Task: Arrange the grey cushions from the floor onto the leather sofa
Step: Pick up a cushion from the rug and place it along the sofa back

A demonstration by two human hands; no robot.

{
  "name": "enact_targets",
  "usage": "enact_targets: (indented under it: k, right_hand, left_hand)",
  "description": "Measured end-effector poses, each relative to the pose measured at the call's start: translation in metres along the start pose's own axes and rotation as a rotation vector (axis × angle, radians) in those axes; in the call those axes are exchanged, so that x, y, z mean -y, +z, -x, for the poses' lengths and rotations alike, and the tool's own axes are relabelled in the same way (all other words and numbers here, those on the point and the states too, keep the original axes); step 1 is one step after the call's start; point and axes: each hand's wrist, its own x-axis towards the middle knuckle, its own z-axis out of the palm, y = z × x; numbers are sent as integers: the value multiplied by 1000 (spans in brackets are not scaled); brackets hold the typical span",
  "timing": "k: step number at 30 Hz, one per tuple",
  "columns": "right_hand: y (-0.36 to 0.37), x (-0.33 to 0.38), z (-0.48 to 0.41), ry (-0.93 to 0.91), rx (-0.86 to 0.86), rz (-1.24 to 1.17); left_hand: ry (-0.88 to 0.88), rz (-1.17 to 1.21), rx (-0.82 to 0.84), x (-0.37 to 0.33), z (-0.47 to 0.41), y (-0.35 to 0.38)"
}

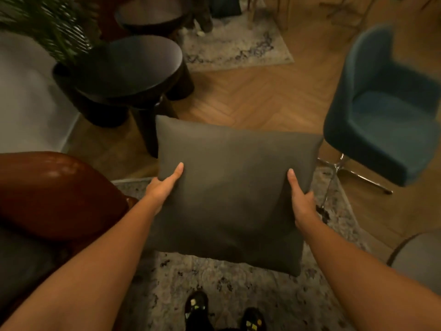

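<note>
A large square grey cushion (233, 192) is held up in front of me, above the patterned rug. My left hand (164, 185) grips its left edge, thumb on top. Its right edge is pinched by my right hand (300, 201), thumb also lying on the fabric. The brown leather sofa (55, 194) shows its rounded armrest at the left, a short way from the cushion. A dark grey cushion or seat pad (21, 263) lies on the sofa at the lower left.
Two dark round side tables (128, 68) stand beyond the sofa arm, with a potted plant (47, 27) to their left. A teal chair (386, 111) on chrome legs stands to the right. A grey seat (420, 259) is at the lower right. My shoes (224, 314) stand on the rug.
</note>
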Motion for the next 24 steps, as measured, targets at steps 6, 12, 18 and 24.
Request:
enact_targets:
  k: [6, 12, 18, 24]
  right_hand:
    - [39, 56, 51, -126, 120, 120]
    - [84, 80, 125, -251, 224, 207]
    - [135, 63, 207, -312, 403, 255]
    - [175, 25, 304, -345, 560, 317]
  left_hand:
    - [17, 181, -97, 7, 50, -75]
    - [14, 315, -220, 30, 96, -155]
    - [15, 427, -372, 79, 142, -246]
    - [-15, 503, -531, 141, 217, -331]
